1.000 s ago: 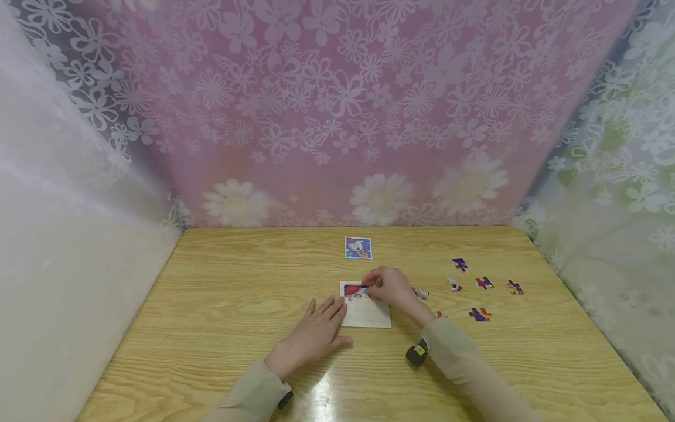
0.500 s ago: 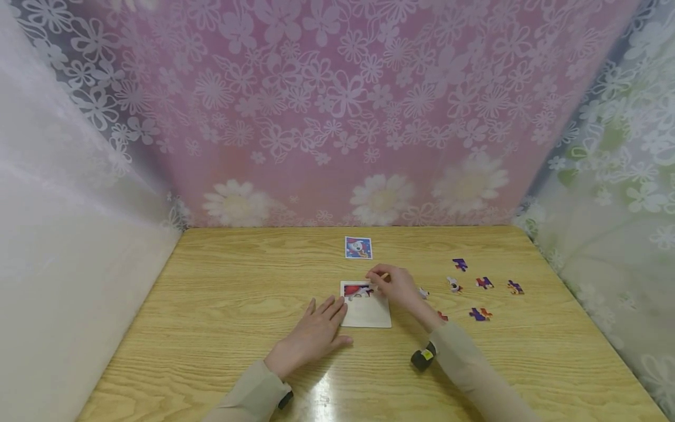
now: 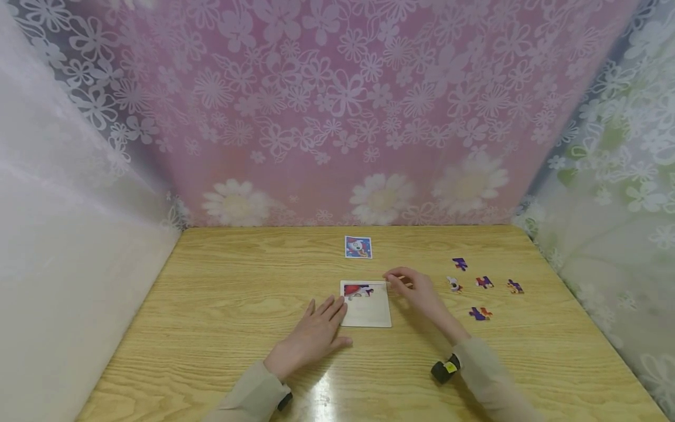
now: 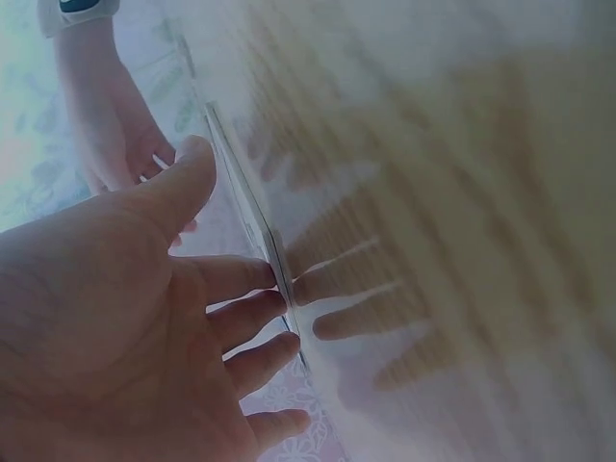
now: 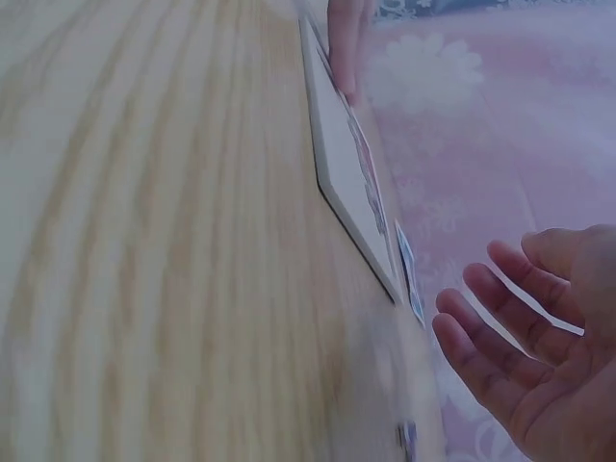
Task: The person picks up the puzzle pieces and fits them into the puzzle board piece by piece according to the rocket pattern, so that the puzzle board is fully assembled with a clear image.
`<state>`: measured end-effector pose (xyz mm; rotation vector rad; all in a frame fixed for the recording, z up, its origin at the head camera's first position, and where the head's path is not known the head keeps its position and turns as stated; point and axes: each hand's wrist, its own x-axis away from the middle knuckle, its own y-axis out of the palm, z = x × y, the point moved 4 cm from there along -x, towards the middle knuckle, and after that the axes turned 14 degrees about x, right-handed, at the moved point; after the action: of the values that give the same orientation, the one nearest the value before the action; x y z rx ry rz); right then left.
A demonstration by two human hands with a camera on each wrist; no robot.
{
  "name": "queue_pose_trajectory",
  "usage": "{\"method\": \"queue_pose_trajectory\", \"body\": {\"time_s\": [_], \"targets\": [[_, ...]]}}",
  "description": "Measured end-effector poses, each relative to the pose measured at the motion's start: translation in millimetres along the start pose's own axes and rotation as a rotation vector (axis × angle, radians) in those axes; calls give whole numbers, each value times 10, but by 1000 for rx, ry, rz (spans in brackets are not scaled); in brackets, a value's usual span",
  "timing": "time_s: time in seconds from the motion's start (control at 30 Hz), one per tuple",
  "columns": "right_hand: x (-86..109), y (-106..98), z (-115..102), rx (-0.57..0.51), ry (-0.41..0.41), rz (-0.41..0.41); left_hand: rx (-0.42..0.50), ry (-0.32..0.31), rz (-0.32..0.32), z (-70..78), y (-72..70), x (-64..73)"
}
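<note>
My left hand [image 3: 315, 334] lies with spread, nearly straight fingers on the left edge of a white puzzle tray [image 3: 369, 313]. In the left wrist view the fingertips [image 4: 279, 348] touch the tray's edge. A few joined puzzle pieces [image 3: 357, 291], red and white, lie in the tray's upper left. My right hand [image 3: 419, 291] hovers just off the tray's upper right corner. Its fingers are loosely bent and hold nothing, as the right wrist view shows the hand [image 5: 539, 337] with thumb and fingers apart.
Several loose puzzle pieces lie on the table at the right, among them a purple one [image 3: 460, 264], a white one [image 3: 454, 285] and a purple-orange one [image 3: 480, 314]. A small picture card [image 3: 358, 247] lies behind the tray. Curtains [image 3: 337, 117] close in the back and sides.
My right hand has moved right from the joined pieces to beyond the tray's edge, uncovering them. Two loose pieces near it are now hidden by the hand and forearm. My left hand stays put.
</note>
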<state>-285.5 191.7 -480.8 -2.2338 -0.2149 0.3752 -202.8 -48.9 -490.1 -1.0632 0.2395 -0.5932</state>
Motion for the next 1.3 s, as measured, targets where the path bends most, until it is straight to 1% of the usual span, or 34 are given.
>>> {"method": "queue_pose_trajectory", "body": {"time_s": [0.2, 0.37, 0.5, 0.53, 0.6, 0.8, 1.03, 1.13, 1.3], "targets": [[46, -264, 236, 62, 13, 67, -16, 6, 7, -27, 40, -9], [36, -534, 456, 105, 12, 133, -14, 15, 12, -18, 30, -15], [20, -732, 679, 138, 50, 166, -3, 20, 14, 9, 3, -6], [20, -778, 739, 153, 72, 164, -6, 19, 13, 12, 1, -6], [22, -865, 836, 167, 89, 164, -7, 19, 13, 15, -2, -8], [11, -1041, 1030, 215, 128, 139, -19, 19, 15, 10, 2, -18], [-73, -1099, 1213, 319, 126, 74, -30, 13, 10, 16, -14, -13], [-116, -1094, 1277, 380, 126, 26, -32, 15, 9, 35, -29, -5], [-184, -1069, 1374, 459, 164, -80, -35, 12, 4, 69, -52, 9]]}}
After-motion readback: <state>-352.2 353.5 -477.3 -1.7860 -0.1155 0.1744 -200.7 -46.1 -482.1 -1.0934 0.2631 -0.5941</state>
